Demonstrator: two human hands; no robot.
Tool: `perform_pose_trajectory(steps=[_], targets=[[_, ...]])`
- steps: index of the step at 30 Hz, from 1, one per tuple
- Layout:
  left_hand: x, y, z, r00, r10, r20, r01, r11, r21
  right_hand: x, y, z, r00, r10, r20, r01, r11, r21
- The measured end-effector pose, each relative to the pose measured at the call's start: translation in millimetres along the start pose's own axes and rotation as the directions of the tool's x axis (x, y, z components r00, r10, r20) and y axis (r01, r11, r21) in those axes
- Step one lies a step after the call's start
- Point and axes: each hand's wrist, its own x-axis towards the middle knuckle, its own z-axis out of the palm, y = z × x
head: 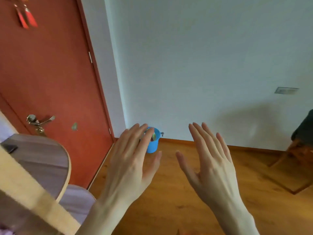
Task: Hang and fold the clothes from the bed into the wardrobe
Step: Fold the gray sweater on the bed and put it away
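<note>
My left hand [133,160] and my right hand [210,160] are both raised in front of me, backs toward the camera, fingers straight and spread. Neither holds anything. They hover over a wooden floor [186,200], a short gap apart. No clothes, bed or wardrobe can be made out with certainty; a pale lilac fabric [76,199] shows at the lower left beneath a wooden edge.
A red door [50,73] with a metal handle [39,120] stands at the left. A small blue bin [153,141] sits in the corner by the white wall [203,65]. Rounded wooden furniture [42,160] fills the lower left; a wooden chair [298,150] is at the right edge.
</note>
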Motion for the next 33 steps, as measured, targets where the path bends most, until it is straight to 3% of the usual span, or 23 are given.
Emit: perform_pose_trajectory(steps=[10, 15, 20, 26, 33], targets=[[126.8, 9.5, 99.6, 0.99, 0.14, 0.008, -0.139, 0.989, -0.056, 70.1, 109.2, 31.0, 0.978, 0.176, -0.111, -0.184, 0.98, -0.07], [169.7, 22.8, 147.7, 0.981, 0.192, 0.023, -0.188, 0.975, -0.116, 80.8, 157.1, 31.5, 0.963, 0.251, -0.1, -0.266, 0.946, -0.184], [213.5, 42.8, 200.1, 0.965, 0.261, 0.02, -0.251, 0.944, -0.215, 92.5, 198.1, 29.3, 0.934, 0.313, -0.175, -0.35, 0.898, -0.265], [268.2, 67.0, 283.4, 0.939, 0.343, 0.028, -0.312, 0.882, -0.352, 112.4, 252.4, 37.0, 0.887, 0.389, -0.25, -0.459, 0.807, -0.372], [357.3, 85.8, 398.8, 0.877, 0.481, -0.019, -0.419, 0.743, -0.522, 154.3, 326.6, 61.1, 0.781, 0.5, -0.374, -0.624, 0.623, -0.471]])
